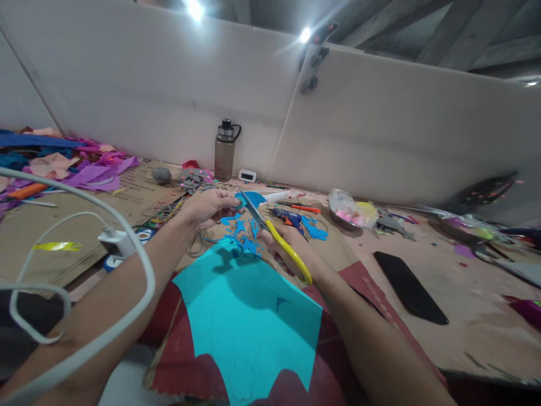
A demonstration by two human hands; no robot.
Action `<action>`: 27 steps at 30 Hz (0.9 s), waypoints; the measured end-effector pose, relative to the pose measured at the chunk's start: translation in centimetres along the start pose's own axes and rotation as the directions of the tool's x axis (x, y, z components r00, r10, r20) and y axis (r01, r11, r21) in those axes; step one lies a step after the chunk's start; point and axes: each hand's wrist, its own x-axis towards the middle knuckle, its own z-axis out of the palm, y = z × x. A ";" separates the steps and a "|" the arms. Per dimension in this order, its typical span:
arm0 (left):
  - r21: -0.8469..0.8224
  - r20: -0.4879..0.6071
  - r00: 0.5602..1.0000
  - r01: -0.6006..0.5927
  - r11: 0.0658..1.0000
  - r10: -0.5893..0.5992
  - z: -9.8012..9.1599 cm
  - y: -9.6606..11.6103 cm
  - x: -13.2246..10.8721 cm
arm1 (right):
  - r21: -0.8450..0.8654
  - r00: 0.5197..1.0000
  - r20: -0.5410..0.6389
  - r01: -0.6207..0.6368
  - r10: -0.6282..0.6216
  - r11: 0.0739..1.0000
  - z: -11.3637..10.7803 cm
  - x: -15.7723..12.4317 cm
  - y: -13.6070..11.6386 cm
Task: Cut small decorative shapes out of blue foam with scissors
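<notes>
My left hand (209, 206) pinches a small blue foam piece (250, 199) just above the table. Closed around the yellow handles of a pair of scissors (276, 237) is my right hand (284, 247), and the blades reach up to the blue piece. Several small blue offcuts (242, 232) lie on the table under both hands. Nearer to me, between my forearms, lies a large turquoise foam sheet (249, 321) on top of a dark red sheet (186, 361).
A dark water bottle (224, 150) stands at the back wall. A black phone (409, 286) lies right of my right arm, a bowl of bright bits (350, 210) beyond it. Purple and pink scraps (80, 166) pile at the far left. A white cable (84, 270) crosses my left forearm.
</notes>
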 end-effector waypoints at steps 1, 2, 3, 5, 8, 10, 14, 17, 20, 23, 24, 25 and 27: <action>0.007 0.002 1.000 -0.001 1.000 0.001 -0.1 0.0 0.0 | -0.001 1.000 -0.002 0.002 -0.002 1.000 0.0 0.0 0.0; 0.012 0.003 1.000 -0.005 1.000 0.005 -0.1 0.0 0.1 | 0.000 1.000 -0.003 0.004 -0.004 1.000 0.0 0.0 -0.1; 0.016 0.006 1.000 -0.006 1.000 0.006 -0.2 0.0 0.1 | -0.001 1.000 -0.003 0.008 -0.008 1.000 0.0 -0.1 -0.1; 0.019 0.017 1.000 -0.001 1.000 0.000 -0.4 -0.1 0.2 | -0.009 1.000 0.005 0.015 -0.015 1.000 -0.1 -0.1 -0.2; 0.014 0.029 0.999 0.019 1.000 -0.019 -0.7 -0.2 0.3 | -0.048 0.999 0.024 0.033 -0.032 0.998 -0.2 0.0 -0.4; 0.009 0.026 0.999 0.035 0.999 -0.036 -0.9 -0.3 0.5 | -0.083 0.999 0.026 0.048 -0.046 0.995 -0.3 0.2 -0.3; 0.013 0.036 0.997 0.065 0.998 -0.066 -1.2 -0.4 0.6 | -0.119 0.998 0.037 0.050 -0.046 0.992 -0.4 0.4 -0.3; 0.041 0.057 0.994 0.088 0.995 -0.090 -1.4 -0.5 0.6 | -0.134 0.998 0.055 0.035 -0.028 0.990 -0.4 0.6 -0.2; 0.070 0.064 0.993 0.097 0.993 -0.101 -1.6 -0.6 0.7 | -0.149 0.998 0.056 0.015 -0.007 0.989 -0.3 0.7 0.1; 0.077 0.062 0.993 0.100 0.992 -0.105 -1.8 -0.8 0.8 | -0.117 0.998 0.053 -0.010 0.016 0.993 -0.2 0.8 0.5; 0.081 0.068 0.991 0.108 0.991 -0.113 -1.9 -0.9 0.8 | -0.103 0.998 0.055 -0.017 0.023 0.994 -0.2 0.8 0.5; 0.085 0.072 0.990 0.116 0.990 -0.123 -2.0 -1.0 0.9 | -0.094 0.998 0.059 -0.025 0.031 0.995 -0.2 0.8 0.6; 0.085 0.069 0.988 0.130 0.988 -0.136 -2.2 -1.2 1.0 | -0.090 0.997 0.068 -0.038 0.044 0.995 -0.2 0.8 0.6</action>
